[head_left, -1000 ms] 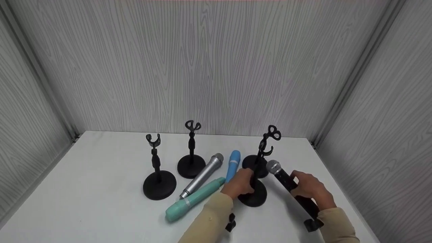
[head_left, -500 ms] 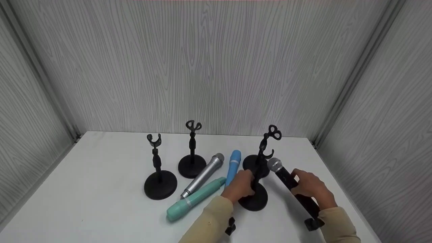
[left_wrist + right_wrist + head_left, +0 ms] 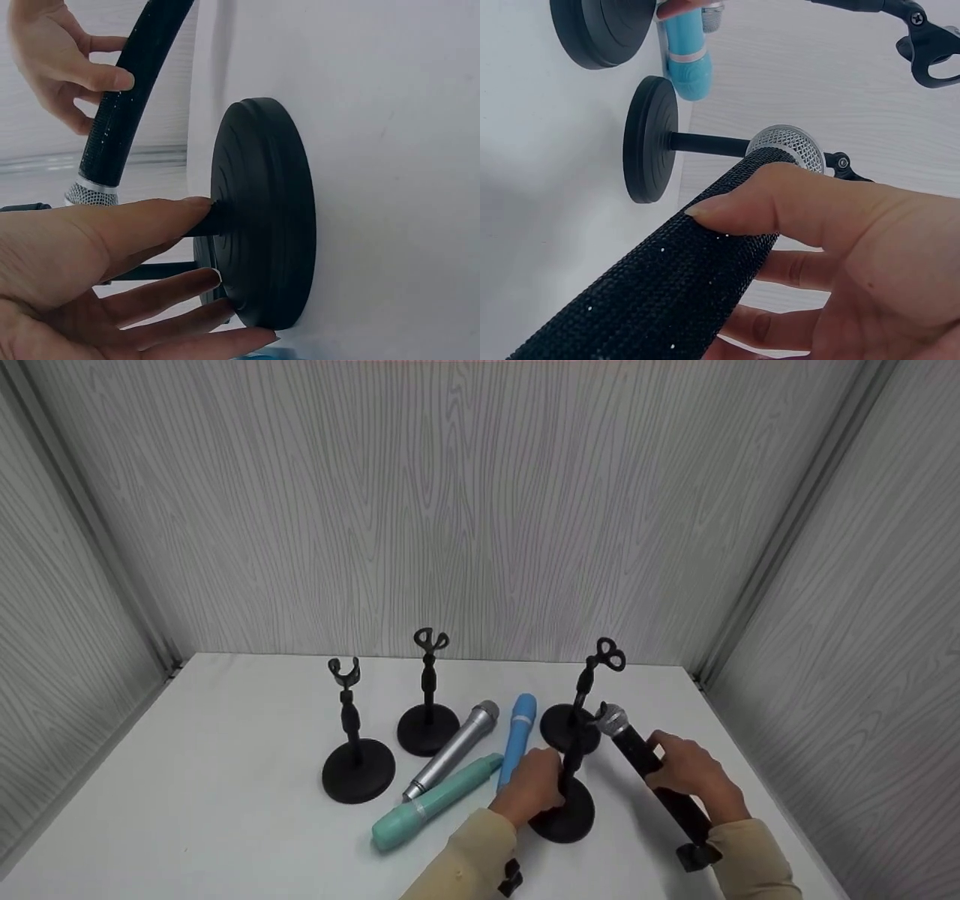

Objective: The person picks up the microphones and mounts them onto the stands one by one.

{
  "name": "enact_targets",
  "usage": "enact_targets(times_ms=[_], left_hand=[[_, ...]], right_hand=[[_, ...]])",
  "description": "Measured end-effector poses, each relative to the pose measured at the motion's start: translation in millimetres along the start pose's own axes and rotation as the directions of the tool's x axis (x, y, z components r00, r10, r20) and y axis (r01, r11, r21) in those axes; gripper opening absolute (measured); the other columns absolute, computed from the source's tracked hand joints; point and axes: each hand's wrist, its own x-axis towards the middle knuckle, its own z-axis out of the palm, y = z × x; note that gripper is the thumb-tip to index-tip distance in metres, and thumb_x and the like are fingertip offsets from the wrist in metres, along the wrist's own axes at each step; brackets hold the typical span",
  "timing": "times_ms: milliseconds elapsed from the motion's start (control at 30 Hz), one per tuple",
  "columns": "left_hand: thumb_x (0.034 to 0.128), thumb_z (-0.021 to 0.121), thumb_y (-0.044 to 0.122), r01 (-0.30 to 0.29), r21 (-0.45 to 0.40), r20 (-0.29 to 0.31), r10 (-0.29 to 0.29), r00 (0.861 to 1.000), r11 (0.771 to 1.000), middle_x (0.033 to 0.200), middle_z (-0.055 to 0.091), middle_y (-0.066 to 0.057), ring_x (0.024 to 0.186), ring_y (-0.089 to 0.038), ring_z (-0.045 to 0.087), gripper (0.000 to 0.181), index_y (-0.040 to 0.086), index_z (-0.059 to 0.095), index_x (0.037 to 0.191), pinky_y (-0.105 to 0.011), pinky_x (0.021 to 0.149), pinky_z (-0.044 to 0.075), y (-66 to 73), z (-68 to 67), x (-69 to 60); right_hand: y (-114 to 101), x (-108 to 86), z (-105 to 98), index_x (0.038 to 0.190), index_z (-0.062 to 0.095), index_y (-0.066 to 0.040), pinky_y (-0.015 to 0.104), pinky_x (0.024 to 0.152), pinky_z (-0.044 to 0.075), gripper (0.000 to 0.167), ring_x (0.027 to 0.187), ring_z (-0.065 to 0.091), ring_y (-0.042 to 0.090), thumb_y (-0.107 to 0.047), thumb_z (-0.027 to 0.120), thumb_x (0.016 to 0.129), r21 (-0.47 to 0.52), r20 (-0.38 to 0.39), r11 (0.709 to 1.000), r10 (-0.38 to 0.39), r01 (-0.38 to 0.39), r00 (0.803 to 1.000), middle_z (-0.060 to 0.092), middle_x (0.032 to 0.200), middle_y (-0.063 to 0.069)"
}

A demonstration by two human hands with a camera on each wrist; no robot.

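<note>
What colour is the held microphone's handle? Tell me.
The handle is black with pale specks, clearest in the right wrist view.

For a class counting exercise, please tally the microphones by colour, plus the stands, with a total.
Black microphone: 1
Silver microphone: 1
Blue microphone: 1
Green microphone: 1
Black stands: 4
Total: 8

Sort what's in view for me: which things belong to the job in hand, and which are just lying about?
In the job, judging by what is held:
black mic, in the right hand
near stand, gripped by the left hand

Lying or standing about, not held:
silver mic
green mic
blue mic
left stand
back-left stand
back-right stand
</note>
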Motion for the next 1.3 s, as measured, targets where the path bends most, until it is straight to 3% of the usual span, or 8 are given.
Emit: enact_targets(times_ms=[200,600,1300], left_hand=[[0.0766,0.09,0.011,0.006,0.044,-0.007,-0.005,1.0,0.999,0.083,0.07,-0.007,0.076,-0.018,0.066,0.028,0.004,0.068,0.093,-0.032,0.07,0.057,-1.2,-0.9,-3.8],[0.0782,0.09,0.011,0.023,-0.023,0.024,-0.023,0.999,0.999,0.082,0.07,-0.006,0.075,-0.017,0.065,0.023,0.003,0.072,0.092,-0.033,0.071,0.058,-2.8,-1.4,-6.6],[0.0791,0.089,0.012,0.052,-0.029,0.051,-0.05,0.997,0.998,0.084,0.069,-0.006,0.077,-0.017,0.063,0.024,0.004,0.071,0.093,-0.032,0.072,0.057,-3.1,-2.3,-5.4]], right_hand=[[-0.8,0.9,-0.9,0.126,0.057,-0.003,0.044,0.067,0.054,0.052,0.075,0.068,0.024,-0.014,0.077,0.079,0.015,-0.004,1.0,-0.015,0.015,1.0,0.071,0.099,0.017],[-4.1,-2.3,1.7,0.124,0.057,-0.002,0.047,0.068,0.055,0.05,0.075,0.069,0.025,-0.013,0.078,0.08,0.015,-0.033,0.999,-0.051,0.051,0.998,0.073,0.096,0.016],[-6.8,-0.7,-1.2,0.126,0.057,-0.004,0.043,0.066,0.054,0.051,0.075,0.068,0.023,-0.015,0.078,0.08,0.03,-0.038,0.999,-0.043,0.044,0.998,0.071,0.1,0.018]])
